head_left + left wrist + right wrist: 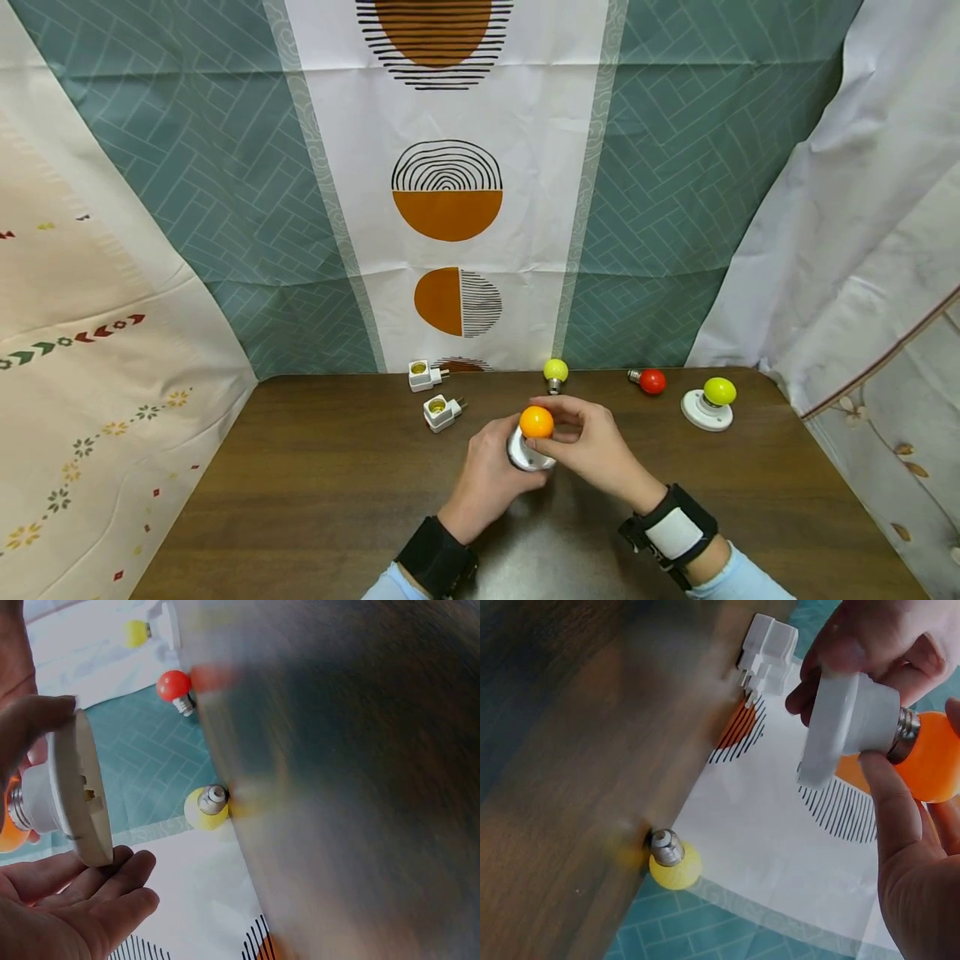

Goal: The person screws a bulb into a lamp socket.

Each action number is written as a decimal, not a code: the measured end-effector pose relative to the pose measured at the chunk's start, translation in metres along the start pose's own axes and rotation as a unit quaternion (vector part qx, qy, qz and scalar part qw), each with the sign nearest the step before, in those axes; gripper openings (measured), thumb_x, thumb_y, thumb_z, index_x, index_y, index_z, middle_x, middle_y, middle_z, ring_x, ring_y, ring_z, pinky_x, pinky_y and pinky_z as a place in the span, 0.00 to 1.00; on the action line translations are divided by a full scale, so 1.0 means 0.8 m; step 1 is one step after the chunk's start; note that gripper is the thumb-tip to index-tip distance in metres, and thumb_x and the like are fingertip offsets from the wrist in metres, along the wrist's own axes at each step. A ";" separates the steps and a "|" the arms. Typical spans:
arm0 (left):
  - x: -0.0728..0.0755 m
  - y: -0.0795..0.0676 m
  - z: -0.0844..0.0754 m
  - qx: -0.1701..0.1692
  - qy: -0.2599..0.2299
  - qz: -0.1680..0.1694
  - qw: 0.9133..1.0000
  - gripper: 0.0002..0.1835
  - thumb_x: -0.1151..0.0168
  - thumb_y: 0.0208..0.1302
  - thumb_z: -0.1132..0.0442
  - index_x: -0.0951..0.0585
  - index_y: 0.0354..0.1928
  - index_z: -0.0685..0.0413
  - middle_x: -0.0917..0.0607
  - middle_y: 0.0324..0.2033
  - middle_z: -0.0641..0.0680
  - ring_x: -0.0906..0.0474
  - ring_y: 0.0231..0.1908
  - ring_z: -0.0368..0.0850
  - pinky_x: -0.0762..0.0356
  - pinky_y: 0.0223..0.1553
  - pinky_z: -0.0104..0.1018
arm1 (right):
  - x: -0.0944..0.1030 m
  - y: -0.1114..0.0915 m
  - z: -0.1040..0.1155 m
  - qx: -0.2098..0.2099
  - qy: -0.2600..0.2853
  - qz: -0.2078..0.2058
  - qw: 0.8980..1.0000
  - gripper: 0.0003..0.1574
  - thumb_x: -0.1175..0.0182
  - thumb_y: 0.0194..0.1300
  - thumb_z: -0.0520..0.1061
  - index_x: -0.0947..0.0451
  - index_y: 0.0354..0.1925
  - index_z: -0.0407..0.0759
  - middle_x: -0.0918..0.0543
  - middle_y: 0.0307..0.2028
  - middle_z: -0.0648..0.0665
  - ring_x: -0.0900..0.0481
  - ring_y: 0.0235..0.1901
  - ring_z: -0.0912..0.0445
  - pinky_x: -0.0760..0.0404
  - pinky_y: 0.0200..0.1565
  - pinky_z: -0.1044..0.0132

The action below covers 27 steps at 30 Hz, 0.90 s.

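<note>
Over the middle of the table, my left hand (498,468) grips a white round lamp holder (832,731) by the rim of its disc, which is lifted off the tabletop. An orange light bulb (536,422) stands in the holder's socket, with part of its metal screw base (906,735) showing between glass and socket. Thumb and fingers of my right hand (588,437) pinch this bulb from the right side. In the left wrist view the open underside of the lamp holder (79,787) faces the camera, and the bulb is partly hidden behind the fingers.
Two white plug-in sockets (423,376) lie at the back left. Behind my hands lies a yellow bulb (555,371). Farther right are a red bulb (652,381) and a white lamp holder (705,414) carrying a yellow-green bulb (720,391). Patterned cloth (652,208) hangs behind the wooden table (315,483).
</note>
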State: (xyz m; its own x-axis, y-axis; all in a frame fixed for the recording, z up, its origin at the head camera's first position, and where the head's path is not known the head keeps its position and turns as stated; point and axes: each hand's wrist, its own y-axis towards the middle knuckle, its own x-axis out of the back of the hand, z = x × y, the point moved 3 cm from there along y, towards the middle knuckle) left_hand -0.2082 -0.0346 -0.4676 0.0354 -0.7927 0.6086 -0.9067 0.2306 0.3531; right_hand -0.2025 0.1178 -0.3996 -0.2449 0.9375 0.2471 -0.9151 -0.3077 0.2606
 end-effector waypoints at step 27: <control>-0.001 0.001 0.009 0.010 0.001 -0.007 1.000 0.37 0.25 0.36 0.47 0.25 0.55 0.45 0.24 0.42 0.42 0.29 0.41 0.37 0.29 0.41 0.34 | 0.000 -0.003 -0.015 0.081 -0.101 -0.044 0.991 0.32 0.28 0.47 0.44 0.25 0.52 0.46 0.20 0.45 0.48 0.21 0.42 0.53 0.22 0.40 0.59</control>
State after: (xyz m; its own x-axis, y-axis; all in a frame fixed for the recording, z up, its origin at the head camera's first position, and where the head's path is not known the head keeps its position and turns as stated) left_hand -0.2119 -0.0381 -0.4734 0.0479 -0.7947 0.6051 -0.9141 0.2093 0.3472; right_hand -0.2044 0.1206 -0.4114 -0.0815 0.9153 0.3946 -0.8624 -0.2632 0.4325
